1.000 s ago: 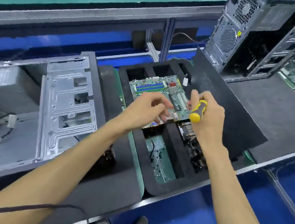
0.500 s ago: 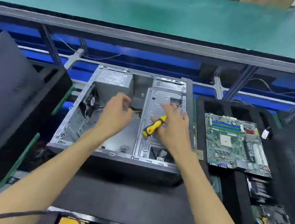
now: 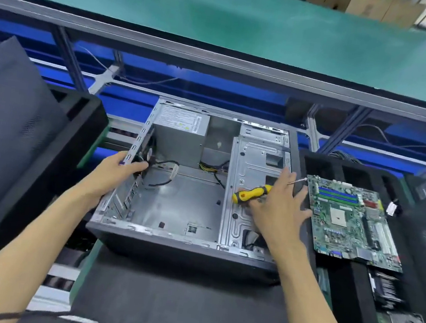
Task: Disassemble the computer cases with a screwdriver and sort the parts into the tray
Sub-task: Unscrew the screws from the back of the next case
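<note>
Left fingers point(image 3: 136, 164) curled over the case's left wall by the rear fan, thumb outside, gripping the rim. Right fingers point(image 3: 288, 180) were spread fairly straight over the drive cage plate, while the yellow-black screwdriver point(image 3: 252, 193) sat pinned under the palm and thumb, handle sticking left, thin shaft poking out right past the fingertips toward the motherboard. Left hand point(image 3: 113, 176) and right hand point(image 3: 278, 209) sat on opposite sides of the case point(image 3: 179, 205), which lay on its side, open face up, on the dark mat of the tabletop point(image 3: 175, 304), center of the scene. Inside: PSU point(image 3: 180, 133) far left, loose cables point(image 3: 162, 174) near the fan, bare floor where the board had sat.

Case looked like stiff sheet steel, fairly heavy with the PSU in it, edges likely sharp; best held by the folded rims of the side walls, not the thin inner tabs. Cables were soft and will snag if pulled. Motherboard point(image 3: 347, 218) lay flat on the black foam tray point(image 3: 310, 165) right of the case, with other parts in compartments nearer; fragile, take by the edges only. Screwdriver was light, with a rubbery grip. Another black tray point(image 3: 71, 127) sat left. Judged: board out, PSU and fan still to remove.
</note>
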`<act>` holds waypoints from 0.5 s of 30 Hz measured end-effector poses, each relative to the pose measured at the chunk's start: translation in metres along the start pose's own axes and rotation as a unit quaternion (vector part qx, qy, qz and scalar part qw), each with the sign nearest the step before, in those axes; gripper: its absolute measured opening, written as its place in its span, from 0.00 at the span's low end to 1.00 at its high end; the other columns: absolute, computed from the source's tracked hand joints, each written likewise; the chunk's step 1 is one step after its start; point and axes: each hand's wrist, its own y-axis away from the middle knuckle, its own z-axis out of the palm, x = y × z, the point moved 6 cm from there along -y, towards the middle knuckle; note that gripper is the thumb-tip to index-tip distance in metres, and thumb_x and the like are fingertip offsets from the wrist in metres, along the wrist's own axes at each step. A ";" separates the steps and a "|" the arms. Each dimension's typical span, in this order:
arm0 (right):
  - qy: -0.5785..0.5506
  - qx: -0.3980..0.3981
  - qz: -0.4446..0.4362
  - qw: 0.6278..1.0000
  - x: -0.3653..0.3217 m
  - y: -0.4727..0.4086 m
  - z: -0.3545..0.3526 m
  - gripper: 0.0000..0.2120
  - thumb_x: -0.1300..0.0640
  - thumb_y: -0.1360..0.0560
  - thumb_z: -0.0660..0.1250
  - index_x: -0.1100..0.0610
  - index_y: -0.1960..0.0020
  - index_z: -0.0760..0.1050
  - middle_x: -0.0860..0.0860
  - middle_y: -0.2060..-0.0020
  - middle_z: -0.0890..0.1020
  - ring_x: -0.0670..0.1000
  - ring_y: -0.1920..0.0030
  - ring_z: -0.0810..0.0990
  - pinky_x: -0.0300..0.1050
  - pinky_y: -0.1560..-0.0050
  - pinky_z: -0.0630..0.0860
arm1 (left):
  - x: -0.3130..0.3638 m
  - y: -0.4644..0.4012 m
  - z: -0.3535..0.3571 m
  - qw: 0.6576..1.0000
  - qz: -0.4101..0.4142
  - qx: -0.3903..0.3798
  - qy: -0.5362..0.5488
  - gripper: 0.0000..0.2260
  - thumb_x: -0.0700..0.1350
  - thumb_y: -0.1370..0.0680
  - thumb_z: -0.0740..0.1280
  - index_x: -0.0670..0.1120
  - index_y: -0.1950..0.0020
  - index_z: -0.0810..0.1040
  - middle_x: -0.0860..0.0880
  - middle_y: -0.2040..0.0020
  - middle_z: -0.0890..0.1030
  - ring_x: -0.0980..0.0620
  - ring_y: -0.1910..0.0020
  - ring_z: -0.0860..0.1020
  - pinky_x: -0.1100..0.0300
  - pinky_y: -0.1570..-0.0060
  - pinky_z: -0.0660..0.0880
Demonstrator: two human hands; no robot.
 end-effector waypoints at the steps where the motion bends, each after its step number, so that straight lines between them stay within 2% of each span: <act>1: 0.002 0.008 -0.002 1.000 -0.002 0.000 0.000 0.49 0.43 0.24 0.68 0.57 0.19 0.38 0.56 0.18 0.46 0.67 0.21 0.44 0.78 0.32 0.53 | 0.001 0.000 -0.001 1.000 0.007 0.006 0.003 0.04 0.45 0.24 0.72 0.52 0.52 0.81 0.58 0.59 0.82 0.64 0.64 0.78 0.69 0.64 0.69; 3: 0.011 0.028 -0.004 1.000 -0.005 0.001 0.001 0.52 0.32 0.26 0.66 0.57 0.18 0.40 0.56 0.18 0.48 0.67 0.21 0.47 0.78 0.33 0.54 | 0.002 0.000 -0.003 0.999 0.019 0.024 -0.011 0.11 0.34 0.28 0.71 0.51 0.58 0.80 0.54 0.67 0.79 0.59 0.71 0.74 0.67 0.70 0.67; 6: 0.007 0.053 -0.020 0.998 -0.002 -0.009 -0.002 0.54 0.24 0.30 0.62 0.55 0.19 0.49 0.56 0.19 0.54 0.68 0.22 0.51 0.77 0.34 0.54 | 0.005 0.013 0.003 0.998 0.009 0.061 0.013 0.13 0.28 0.30 0.65 0.46 0.58 0.79 0.52 0.70 0.75 0.60 0.76 0.69 0.69 0.75 0.65; 8: -0.028 0.056 -0.040 0.997 0.003 -0.030 -0.011 0.51 0.24 0.32 0.64 0.53 0.21 0.56 0.56 0.21 0.61 0.66 0.22 0.54 0.76 0.33 0.54 | 0.003 0.027 0.018 0.994 -0.009 0.097 0.055 0.14 0.28 0.31 0.64 0.45 0.54 0.80 0.52 0.66 0.78 0.56 0.69 0.73 0.64 0.68 0.70; 11: -0.089 0.039 -0.076 0.992 0.008 -0.064 -0.028 0.43 0.29 0.31 0.69 0.50 0.24 0.63 0.54 0.29 0.73 0.59 0.23 0.60 0.73 0.29 0.53 | -0.002 0.053 0.056 0.975 -0.052 0.144 0.161 0.25 0.28 0.29 0.64 0.45 0.35 0.74 0.47 0.50 0.80 0.51 0.55 0.77 0.55 0.53 0.74; 13: -0.104 0.035 -0.115 0.987 0.002 -0.072 -0.032 0.37 0.32 0.30 0.72 0.49 0.28 0.67 0.51 0.37 0.78 0.55 0.30 0.70 0.69 0.27 0.53 | -0.004 0.067 0.083 0.952 -0.083 0.165 0.245 0.29 0.28 0.29 0.65 0.47 0.30 0.68 0.45 0.44 0.77 0.48 0.50 0.78 0.50 0.49 0.77; 15: -0.122 0.020 -0.154 0.980 -0.013 -0.065 -0.027 0.34 0.34 0.31 0.73 0.48 0.31 0.69 0.49 0.41 0.80 0.53 0.36 0.76 0.65 0.28 0.59 | -0.004 0.078 0.111 0.937 -0.129 0.153 0.287 0.31 0.31 0.28 0.67 0.51 0.29 0.64 0.42 0.39 0.73 0.45 0.46 0.77 0.43 0.43 0.76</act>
